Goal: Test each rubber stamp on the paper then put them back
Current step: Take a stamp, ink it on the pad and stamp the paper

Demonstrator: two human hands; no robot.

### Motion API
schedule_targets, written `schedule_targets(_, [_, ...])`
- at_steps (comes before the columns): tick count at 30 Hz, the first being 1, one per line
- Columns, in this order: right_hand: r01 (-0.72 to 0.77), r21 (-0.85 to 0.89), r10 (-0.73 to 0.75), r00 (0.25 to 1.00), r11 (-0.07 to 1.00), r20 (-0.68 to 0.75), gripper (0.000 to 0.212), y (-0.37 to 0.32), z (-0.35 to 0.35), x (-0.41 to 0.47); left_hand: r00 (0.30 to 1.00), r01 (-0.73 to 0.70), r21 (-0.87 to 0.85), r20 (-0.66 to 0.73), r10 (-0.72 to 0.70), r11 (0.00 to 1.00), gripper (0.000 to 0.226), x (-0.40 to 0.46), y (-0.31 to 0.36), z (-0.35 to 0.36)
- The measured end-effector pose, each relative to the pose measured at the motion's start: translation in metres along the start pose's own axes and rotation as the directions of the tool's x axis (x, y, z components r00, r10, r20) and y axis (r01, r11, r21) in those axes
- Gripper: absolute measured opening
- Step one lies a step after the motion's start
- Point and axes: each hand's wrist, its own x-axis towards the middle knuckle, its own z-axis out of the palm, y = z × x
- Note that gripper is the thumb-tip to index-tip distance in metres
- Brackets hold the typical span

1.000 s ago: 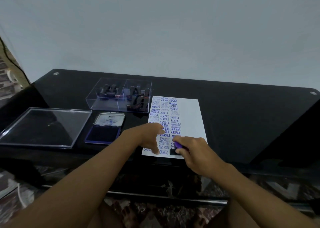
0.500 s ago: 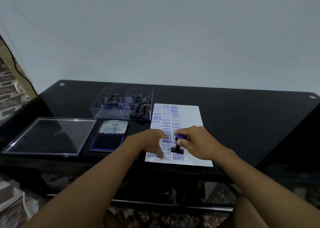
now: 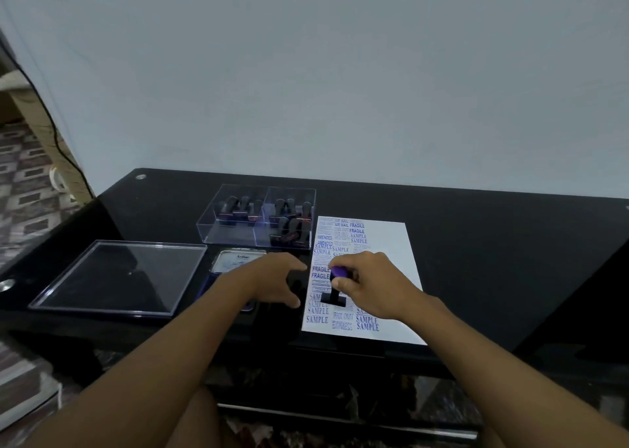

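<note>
1. Right hand (image 3: 371, 286) grips the stamp (image 3: 335, 286) by its purple knob, fingers (image 3: 340, 282) curled round it; black base sits at or just above the paper (image 3: 384, 243), mid-sheet, among blue prints. Contact unclear.
2. Judgement: pick a blank patch, since the left columns are crowded; press straight down, base flat, no rocking.
3. Left hand (image 3: 272, 282) hovers off the sheet's left edge over the tabletop (image 3: 493, 243), fingers loosely spread, holding nothing. Better pinning the paper's edge before lifting.
4. Ink pad (image 3: 238, 262) lies open beyond the left hand.
5. Clear box (image 3: 255, 219) farther back holds the other stamps; return goes there.
</note>
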Motion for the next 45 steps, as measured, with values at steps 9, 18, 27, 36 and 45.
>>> schedule_targets(9, [0.127, -0.014, -0.125, 0.987, 0.992, 0.099, 0.021, -0.074, 0.06, 0.066, 0.975, 0.214, 0.06, 0.044, -0.217, 0.975, 0.092, -0.058, -0.071, -0.03])
schedule_targets(18, [0.186, -0.032, -0.18, 0.973, 0.982, 0.148, 0.018, -0.103, 0.092, 0.116, 0.967, 0.249, 0.121, 0.016, -0.253, 0.961, 0.094, -0.063, -0.112, -0.029])
schedule_targets(27, [0.246, -0.051, -0.236, 0.96, 0.968, 0.151, 0.01, -0.089, 0.113, 0.118, 0.981, 0.19, 0.149, 0.012, -0.194, 0.97, 0.065, -0.058, -0.122, -0.029])
schedule_targets(36, [0.174, -0.051, -0.167, 0.978, 0.983, 0.121, 0.013, -0.091, 0.115, 0.128, 0.979, 0.196, 0.186, 0.019, -0.203, 0.963, 0.063, -0.058, -0.123, -0.03])
schedule_targets(45, [0.175, -0.079, -0.171, 0.984, 0.981, 0.05, 0.008, -0.092, 0.13, 0.112, 0.979, 0.197, 0.198, 0.008, -0.202, 0.96, 0.064, -0.056, -0.123, -0.03])
